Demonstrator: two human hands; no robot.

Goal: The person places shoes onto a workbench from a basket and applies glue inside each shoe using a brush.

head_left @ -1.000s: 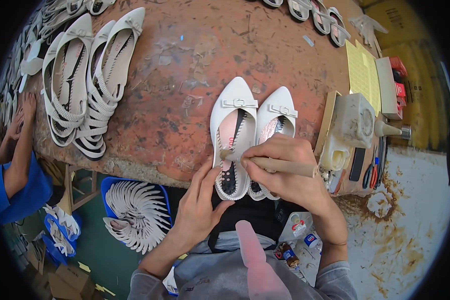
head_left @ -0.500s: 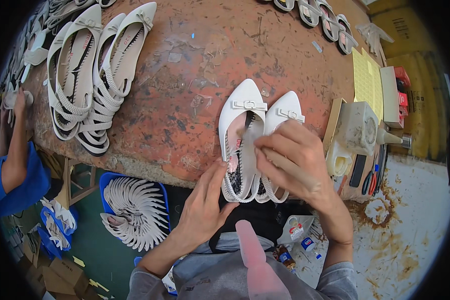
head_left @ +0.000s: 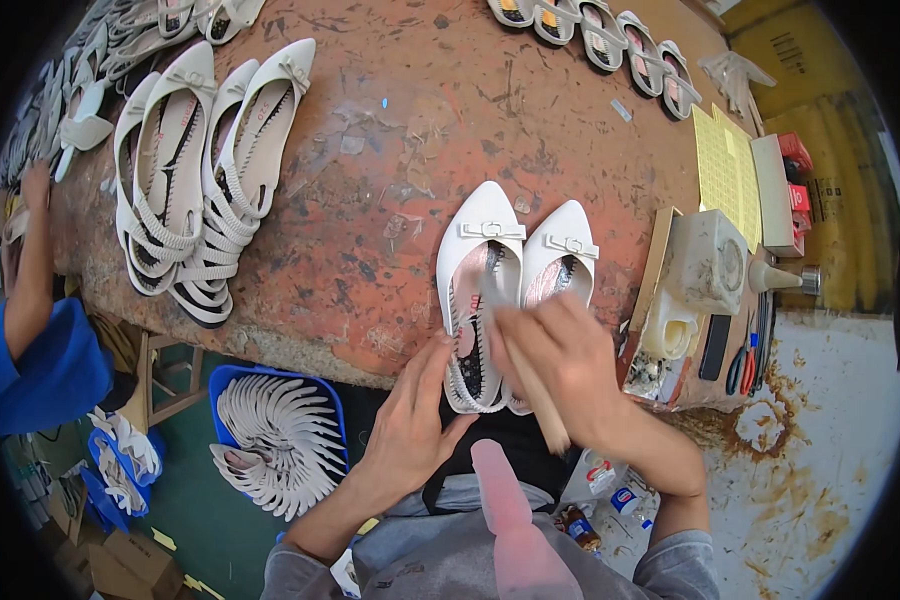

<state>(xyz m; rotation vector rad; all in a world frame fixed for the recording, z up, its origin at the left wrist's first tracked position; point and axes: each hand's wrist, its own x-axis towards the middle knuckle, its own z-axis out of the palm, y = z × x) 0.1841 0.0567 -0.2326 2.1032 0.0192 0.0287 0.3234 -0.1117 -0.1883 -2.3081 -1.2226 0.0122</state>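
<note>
Two white pointed slingback shoes with bow buckles stand side by side at the table's front edge, toes pointing away: the left shoe (head_left: 482, 212) and the right shoe (head_left: 562, 225). My left hand (head_left: 408, 415) steadies the left shoe from its outer side, fingers along the edge and thumb by the heel strap. In my right hand (head_left: 565, 365) is a brush with a pale wooden handle (head_left: 538, 395). Its blurred head reaches into the left shoe's opening, over the pink and black insole. My right hand covers the back of the right shoe.
Stacked white slingbacks (head_left: 185, 130) lie at the left; more shoes (head_left: 635, 50) line the far edge. At right are a grubby white container (head_left: 708, 265), red-handled pliers (head_left: 742, 365) and yellow sheets (head_left: 725, 165). A blue basket (head_left: 342, 400) holds pale shoe parts. Another person's arm (head_left: 32, 270) is far left.
My right hand and the brush have shifted left and slightly down, with the handle now steeper. More of the right shoe shows. The whole view has shifted slightly.
</note>
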